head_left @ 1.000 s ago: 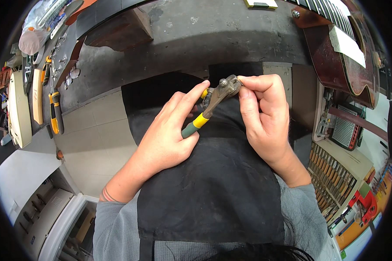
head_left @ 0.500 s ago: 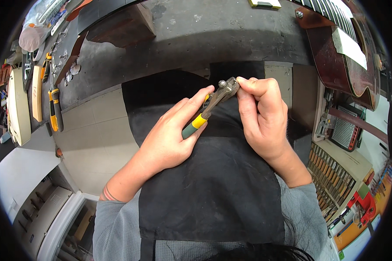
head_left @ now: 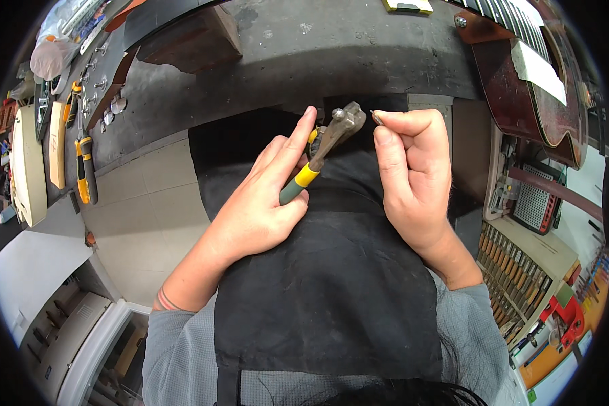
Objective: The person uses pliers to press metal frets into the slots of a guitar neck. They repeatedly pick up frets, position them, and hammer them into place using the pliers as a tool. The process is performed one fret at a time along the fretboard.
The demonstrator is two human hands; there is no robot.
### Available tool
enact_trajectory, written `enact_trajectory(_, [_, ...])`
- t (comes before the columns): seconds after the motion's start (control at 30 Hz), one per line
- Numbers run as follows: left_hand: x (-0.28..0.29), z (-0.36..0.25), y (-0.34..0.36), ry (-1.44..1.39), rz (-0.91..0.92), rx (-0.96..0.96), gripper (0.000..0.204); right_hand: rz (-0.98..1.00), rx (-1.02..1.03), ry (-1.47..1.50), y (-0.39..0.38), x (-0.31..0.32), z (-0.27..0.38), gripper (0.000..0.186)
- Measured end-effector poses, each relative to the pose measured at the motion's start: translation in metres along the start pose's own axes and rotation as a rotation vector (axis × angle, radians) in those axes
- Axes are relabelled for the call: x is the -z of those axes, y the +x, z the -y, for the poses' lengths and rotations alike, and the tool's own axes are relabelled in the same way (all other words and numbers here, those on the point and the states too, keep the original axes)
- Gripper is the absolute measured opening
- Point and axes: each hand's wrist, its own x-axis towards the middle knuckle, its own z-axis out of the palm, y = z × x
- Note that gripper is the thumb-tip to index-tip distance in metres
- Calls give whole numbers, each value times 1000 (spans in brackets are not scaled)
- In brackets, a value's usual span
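My left hand (head_left: 250,203) is wrapped around the green and yellow handles of a pair of pliers (head_left: 331,141), its index finger stretched out alongside. The metal jaws tilt up toward my right hand, and whether they are parted is hard to make out. Just beside them, my right hand (head_left: 416,162) pinches a tiny dark, pointed bit of metal (head_left: 376,118) between thumb and index finger. A small gap separates that bit from the jaws. Both hands are over my black apron (head_left: 325,291).
A dark workbench (head_left: 358,61) runs across the far side. At its left lie yellow-and-black pliers (head_left: 86,170) and a wooden strip (head_left: 57,145). A glossy brown guitar body (head_left: 504,88) sits at the right, above a rack of wooden-handled tools (head_left: 514,271).
My right hand has come away from the pliers' jaws, pulling the small bit of metal into view. The pliers in my left hand have shifted slightly left and up.
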Motion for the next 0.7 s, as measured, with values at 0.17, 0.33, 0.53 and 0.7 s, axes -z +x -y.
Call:
enact_trajectory(0.17, [-2, 2, 0, 46, 0, -97, 108, -7, 15, 28, 0, -3, -1, 12])
enact_trajectory(0.33, [-1, -3, -2, 100, 0, -79, 108, 10, 12, 8, -1, -1, -2, 13])
enact_trajectory(0.53, [0, -3, -3, 132, 7, -70, 109, 14, 64, -95, -1, 0, -2, 15])
enact_trajectory(0.7, [-3, -7, -3, 88, 0, -30, 94, 35, 155, -237, 2, 3, -5, 19])
